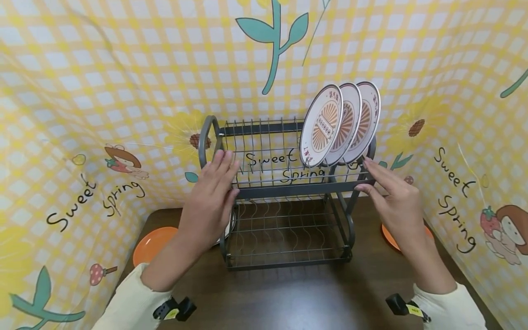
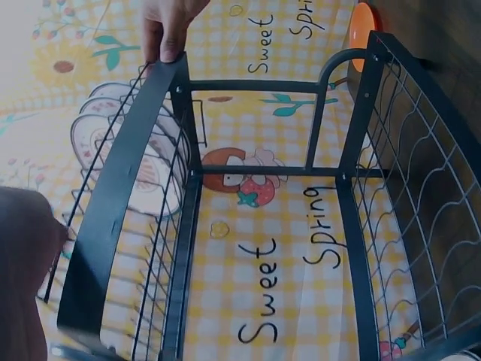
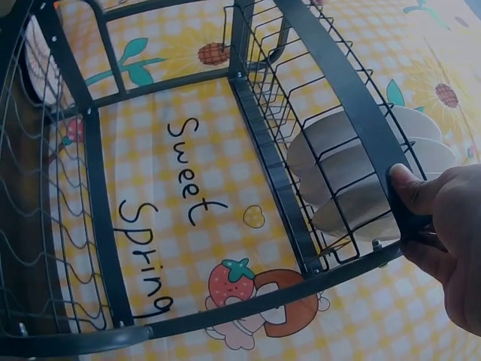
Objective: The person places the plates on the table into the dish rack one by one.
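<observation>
A dark grey two-tier dish rack (image 1: pixel 288 189) stands on the brown table. Three white plates with an orange sunburst pattern (image 1: pixel 321 126) lean upright in the right end of its upper tier. My right hand (image 1: pixel 398 206) pinches the right front corner of that tier, just below the plates; in the right wrist view its thumb (image 3: pixel 406 180) lies on the front rail. At the left front corner my left hand (image 1: pixel 204 208) rests with fingers extended over the tier's edge, and only part of it shows in the left wrist view. The lower tier's wavy wires hold no dishes.
An orange plate (image 1: pixel 154 243) lies on the table left of the rack, and another orange plate (image 1: pixel 406 236) lies to the right, partly behind my forearm. A white plate (image 1: pixel 228 229) peeks out beside the rack's lower left. Yellow checked cloth (image 1: pixel 123 91) walls the back and sides.
</observation>
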Demonstrator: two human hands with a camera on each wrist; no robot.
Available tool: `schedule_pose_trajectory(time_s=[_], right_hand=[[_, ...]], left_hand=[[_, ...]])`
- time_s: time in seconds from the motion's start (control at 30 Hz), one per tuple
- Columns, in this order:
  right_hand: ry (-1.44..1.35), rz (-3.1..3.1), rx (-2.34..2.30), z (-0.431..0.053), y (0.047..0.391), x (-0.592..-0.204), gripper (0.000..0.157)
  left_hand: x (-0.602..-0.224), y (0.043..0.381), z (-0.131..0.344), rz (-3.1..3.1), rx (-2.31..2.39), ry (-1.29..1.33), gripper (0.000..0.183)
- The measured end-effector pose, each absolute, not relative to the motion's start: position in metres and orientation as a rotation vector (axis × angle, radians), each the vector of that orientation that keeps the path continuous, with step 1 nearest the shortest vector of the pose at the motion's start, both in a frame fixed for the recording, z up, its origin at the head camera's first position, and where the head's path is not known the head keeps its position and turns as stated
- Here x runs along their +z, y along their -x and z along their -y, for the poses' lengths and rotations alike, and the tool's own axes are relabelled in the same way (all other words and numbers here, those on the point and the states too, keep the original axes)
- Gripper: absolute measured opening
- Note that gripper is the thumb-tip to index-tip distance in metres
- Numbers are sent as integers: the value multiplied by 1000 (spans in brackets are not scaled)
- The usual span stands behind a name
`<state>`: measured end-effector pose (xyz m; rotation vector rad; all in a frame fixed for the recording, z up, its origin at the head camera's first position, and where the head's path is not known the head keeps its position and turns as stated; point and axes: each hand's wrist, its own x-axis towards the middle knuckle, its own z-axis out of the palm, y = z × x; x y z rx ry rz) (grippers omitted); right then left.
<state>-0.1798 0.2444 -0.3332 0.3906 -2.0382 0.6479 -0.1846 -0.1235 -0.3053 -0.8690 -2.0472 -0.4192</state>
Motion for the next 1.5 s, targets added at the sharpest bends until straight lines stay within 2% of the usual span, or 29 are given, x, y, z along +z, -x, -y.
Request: schedule_pose_trajectory(time_s=[0.17,0.4,0.6,0.77,0.87,1.07,1.3,1.5], right_hand=[[-399,2038,653,-245,179,-335,56],[-413,2052,622,-245,178,-332,54],[-411,2097,618,-248,175,-329,55],[-413,2085,604,-248,176,-329,51],[-413,2093,592,-248,176,-329,51],[-409,2083,570,-247,177,-329,53],[-414,2072,534,-248,179,-330,51],[-378,2039,591,-245,179,-334,51]], left_hand=[[-313,176,140,1895,-648,640,38],[-365,172,187,2167,-1120,-144,27],[-432,186,217,2619,-1314,-480,36],[-469,191,219,2474,-1919,-777,40],[-481,194,216,2337,-2109,-948,44],[-500,210,209,2219,-2182,-1059,57],[-518,232,210,1985,-2248,-1183,55],[-531,243,208,1825,-2302,-1191,59]])
